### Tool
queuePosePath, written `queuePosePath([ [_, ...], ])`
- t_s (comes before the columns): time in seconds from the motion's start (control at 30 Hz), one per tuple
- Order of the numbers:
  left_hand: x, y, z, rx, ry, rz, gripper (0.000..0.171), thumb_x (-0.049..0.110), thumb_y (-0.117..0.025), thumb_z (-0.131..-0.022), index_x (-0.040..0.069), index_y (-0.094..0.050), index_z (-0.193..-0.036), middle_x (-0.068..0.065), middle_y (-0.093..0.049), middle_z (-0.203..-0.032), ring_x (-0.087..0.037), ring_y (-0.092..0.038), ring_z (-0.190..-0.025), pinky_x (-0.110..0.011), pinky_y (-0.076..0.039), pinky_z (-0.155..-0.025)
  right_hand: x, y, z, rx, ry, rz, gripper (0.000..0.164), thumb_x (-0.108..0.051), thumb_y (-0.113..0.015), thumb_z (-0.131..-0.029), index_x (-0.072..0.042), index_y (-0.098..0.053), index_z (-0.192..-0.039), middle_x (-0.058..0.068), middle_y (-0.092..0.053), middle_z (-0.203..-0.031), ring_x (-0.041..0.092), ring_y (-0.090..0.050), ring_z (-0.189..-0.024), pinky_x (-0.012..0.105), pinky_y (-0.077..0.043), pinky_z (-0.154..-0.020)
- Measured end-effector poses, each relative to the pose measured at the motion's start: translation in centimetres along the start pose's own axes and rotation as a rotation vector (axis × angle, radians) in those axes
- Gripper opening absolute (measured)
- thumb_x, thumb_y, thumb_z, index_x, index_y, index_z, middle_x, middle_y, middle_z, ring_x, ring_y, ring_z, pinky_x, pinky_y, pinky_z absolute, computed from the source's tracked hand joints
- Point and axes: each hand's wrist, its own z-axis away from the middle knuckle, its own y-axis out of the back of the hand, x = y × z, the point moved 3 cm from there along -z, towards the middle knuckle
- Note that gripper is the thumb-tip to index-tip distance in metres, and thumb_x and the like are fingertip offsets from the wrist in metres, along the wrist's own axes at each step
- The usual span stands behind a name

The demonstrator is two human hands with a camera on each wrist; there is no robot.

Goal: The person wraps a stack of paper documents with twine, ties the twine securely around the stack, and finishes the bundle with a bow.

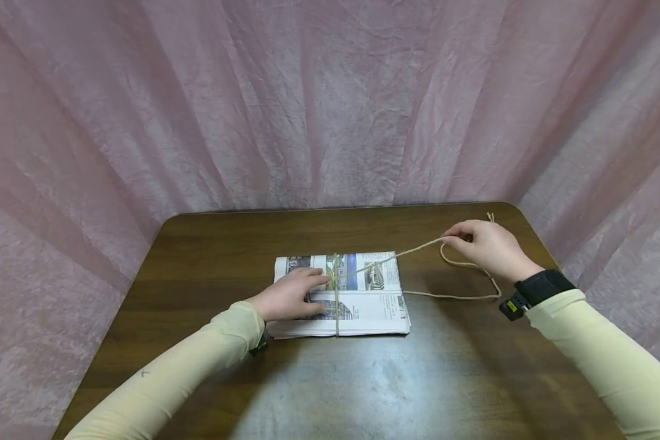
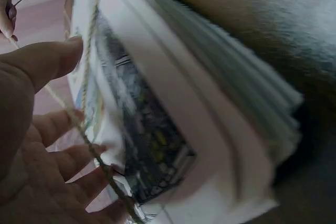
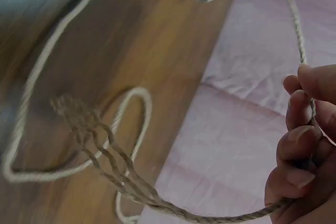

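Observation:
A folded stack of newspapers (image 1: 363,299) lies on the brown table (image 1: 330,379), with tan twine (image 1: 337,305) wrapped round its middle. My left hand (image 1: 294,293) lies flat on the stack, fingers straight, fingertips at the twine crossing; the left wrist view shows the stack (image 2: 173,129) and the twine (image 2: 84,140) across my palm. My right hand (image 1: 481,244) is lifted to the right of the stack and pinches a taut strand of twine (image 1: 418,249). In the right wrist view the twine (image 3: 302,40) runs through my curled fingers (image 3: 296,150), and its frayed end (image 3: 79,119) hangs below.
A slack loop of twine (image 1: 462,287) trails on the table right of the stack. Pink cloth (image 1: 330,104) hangs behind and at both sides of the table. The table's rounded far right corner (image 1: 514,211) lies just beyond my right hand.

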Motion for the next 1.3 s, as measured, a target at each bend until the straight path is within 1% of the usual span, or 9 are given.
queuePosePath([
  [0.13, -0.4, -0.8, 0.4, -0.012, 0.020, -0.075, 0.081, 0.046, -0.071, -0.095, 0.012, -0.036, -0.160, -0.020, -0.030, -0.163, -0.039, -0.027, -0.150, -0.056, -0.025, -0.119, 1.1, -0.6, 0.2, -0.028, 0.052, 0.121, 0.024, -0.030, -0.065, -0.103, -0.013, -0.077, -0.115, 0.001, -0.074, -0.101, 0.014, -0.060, -0.074, 0.040, -0.049, -0.067],
  [0.3, -0.9, -1.5, 1.2, -0.058, 0.065, -0.130, 0.085, 0.054, -0.062, -0.099, 0.019, -0.021, -0.165, -0.013, -0.021, -0.168, -0.033, -0.018, -0.154, -0.058, -0.020, -0.120, 2.3, -2.2, 0.0, -0.064, 0.100, 0.232, 0.021, -0.019, -0.065, -0.101, -0.012, -0.077, -0.117, 0.003, -0.074, -0.102, 0.016, -0.063, -0.078, 0.043, -0.052, -0.067],
  [0.4, -1.5, -1.5, 1.9, -0.075, 0.076, -0.128, 0.083, 0.055, -0.058, -0.101, 0.022, -0.018, -0.165, -0.012, -0.016, -0.169, -0.032, -0.014, -0.155, -0.060, -0.018, -0.120, 2.7, -3.2, 0.0, -0.085, 0.117, 0.273, 0.016, -0.018, -0.067, -0.100, -0.013, -0.077, -0.112, -0.001, -0.072, -0.092, 0.015, -0.061, -0.074, 0.043, -0.052, -0.065],
  [0.5, -2.6, -1.2, 2.6, -0.081, 0.060, -0.125, 0.082, 0.053, -0.059, -0.101, 0.022, -0.018, -0.165, -0.013, -0.015, -0.169, -0.033, -0.012, -0.155, -0.059, -0.018, -0.121, 3.1, -4.0, 0.2, -0.110, 0.119, 0.285, 0.010, -0.018, -0.068, -0.100, -0.012, -0.075, -0.103, -0.006, -0.063, -0.076, 0.014, -0.053, -0.066, 0.042, -0.048, -0.063],
  [0.7, -5.0, -0.4, 3.5, -0.093, 0.029, -0.139, 0.085, 0.054, -0.063, -0.099, 0.024, -0.019, -0.165, -0.011, -0.016, -0.169, -0.032, -0.016, -0.155, -0.054, -0.022, -0.121, 3.8, -5.1, 0.6, -0.160, 0.104, 0.276, 0.009, -0.012, -0.065, -0.099, -0.012, -0.071, -0.093, -0.008, -0.053, -0.070, 0.014, -0.049, -0.065, 0.041, -0.046, -0.062],
  [0.9, -6.2, -0.1, 3.8, -0.103, 0.020, -0.148, 0.087, 0.056, -0.063, -0.097, 0.028, -0.017, -0.165, -0.011, -0.017, -0.169, -0.032, -0.018, -0.154, -0.055, -0.024, -0.120, 5.0, -5.4, 0.7, -0.189, 0.037, 0.308, 0.022, -0.019, -0.062, -0.102, -0.014, -0.061, -0.081, -0.005, -0.047, -0.064, 0.014, -0.046, -0.060, 0.037, -0.040, -0.057],
  [1.07, -5.8, 0.0, 4.0, -0.098, 0.009, -0.147, 0.087, 0.054, -0.065, -0.098, 0.024, -0.018, -0.165, -0.014, -0.018, -0.169, -0.034, -0.018, -0.154, -0.056, -0.023, -0.120, 6.0, -5.2, 1.3, -0.277, -0.066, 0.342, 0.034, -0.027, -0.056, -0.105, -0.015, -0.056, -0.073, 0.000, -0.050, -0.064, 0.017, -0.051, -0.058, 0.041, -0.044, -0.057],
  [1.2, -5.5, 0.2, 4.0, -0.096, 0.017, -0.142, 0.087, 0.053, -0.065, -0.098, 0.024, -0.018, -0.165, -0.013, -0.017, -0.169, -0.034, -0.017, -0.154, -0.056, -0.022, -0.120, 6.6, -5.1, 1.8, -0.363, -0.178, 0.306, 0.048, -0.035, -0.048, -0.108, -0.014, -0.055, -0.066, 0.001, -0.055, -0.059, 0.019, -0.055, -0.052, 0.042, -0.047, -0.054],
  [1.3, -5.4, 0.3, 4.0, -0.093, 0.015, -0.143, 0.087, 0.053, -0.065, -0.098, 0.024, -0.019, -0.165, -0.013, -0.017, -0.169, -0.033, -0.017, -0.154, -0.056, -0.022, -0.120, 6.9, -5.0, 1.8, -0.390, -0.224, 0.271, 0.047, -0.033, -0.044, -0.108, -0.013, -0.055, -0.066, 0.002, -0.058, -0.058, 0.020, -0.058, -0.049, 0.041, -0.047, -0.052],
])
